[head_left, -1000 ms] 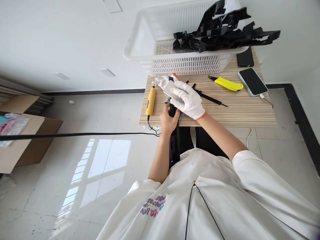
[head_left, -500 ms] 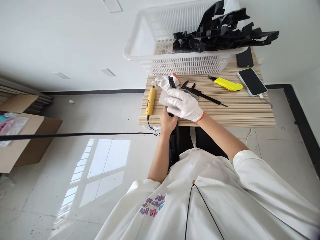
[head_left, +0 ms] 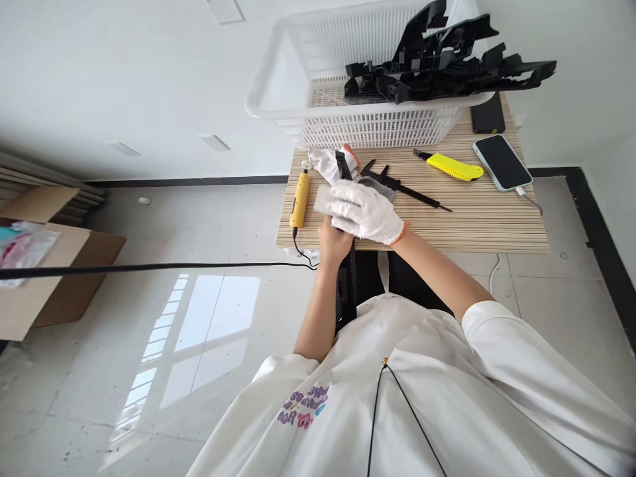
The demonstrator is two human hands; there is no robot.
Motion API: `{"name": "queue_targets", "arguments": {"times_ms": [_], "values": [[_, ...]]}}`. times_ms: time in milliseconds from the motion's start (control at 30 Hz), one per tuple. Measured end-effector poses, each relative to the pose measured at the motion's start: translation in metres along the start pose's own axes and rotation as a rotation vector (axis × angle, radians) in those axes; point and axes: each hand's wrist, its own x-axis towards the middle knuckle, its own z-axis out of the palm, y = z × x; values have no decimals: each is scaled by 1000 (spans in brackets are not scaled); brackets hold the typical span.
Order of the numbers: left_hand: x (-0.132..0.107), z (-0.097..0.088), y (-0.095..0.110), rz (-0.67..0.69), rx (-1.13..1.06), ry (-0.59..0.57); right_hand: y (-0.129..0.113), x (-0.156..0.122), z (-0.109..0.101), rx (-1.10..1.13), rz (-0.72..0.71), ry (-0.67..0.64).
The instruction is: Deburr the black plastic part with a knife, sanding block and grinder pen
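My bare left hand (head_left: 334, 242) grips a long black plastic part (head_left: 346, 285) at the near edge of the small striped table (head_left: 477, 225); the part runs from the table down toward my lap. My right hand (head_left: 366, 213), in a white knit glove, is closed on a pale grey block (head_left: 322, 199) and presses it against the black part just above my left hand. A second white glove (head_left: 325, 163) lies on the table beyond my hands, with the part's far end (head_left: 340, 163) across it.
A yellow corded tool (head_left: 299, 200) lies left of my hands. A black caliper (head_left: 397, 185), a yellow utility knife (head_left: 453, 167) and two phones (head_left: 501, 161) lie to the right. A white basket (head_left: 298, 86) holding black plastic parts (head_left: 442, 66) stands at the back. Cardboard boxes (head_left: 44, 278) sit far left.
My gloved right hand has drawn back with the grey block from near the far glove toward my left hand, uncovering the caliper. The left hand has stayed in place.
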Motion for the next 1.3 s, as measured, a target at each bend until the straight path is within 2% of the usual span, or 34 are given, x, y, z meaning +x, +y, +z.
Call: {"name": "queue_targets", "arguments": {"times_ms": [33,133,267,400,500,633,733,900,967,1100,1200,1300], "values": [[0,0,0,-2,-2,0,0,0,1,9,8,-17],[0,0,0,14,-21,0,0,-1,0,-6,74,53],[-1,0,2,-6,-12,0,1,0,-1,-14,-28,13],[-1,-1,2,5,-15,6,3,1,-2,-64,-7,59],[-1,0,3,-19,0,0,3,1,-2,-51,-78,13],[-1,-1,3,3,-24,-4,3,0,-4,-47,32,50],[-1,-1,4,6,-33,-10,2,0,-6,-16,3,3],[-2,-2,5,5,-33,-11,3,-1,-8,-40,64,115],[-2,-2,6,16,-42,-15,4,-1,-8,-28,40,81],[-2,-2,6,-10,-48,-20,4,0,-7,-33,78,97],[-2,-2,7,-4,-59,-29,4,1,-8,-26,13,37],[-2,-2,7,-5,-55,-31,4,1,-9,-55,42,99]]}}
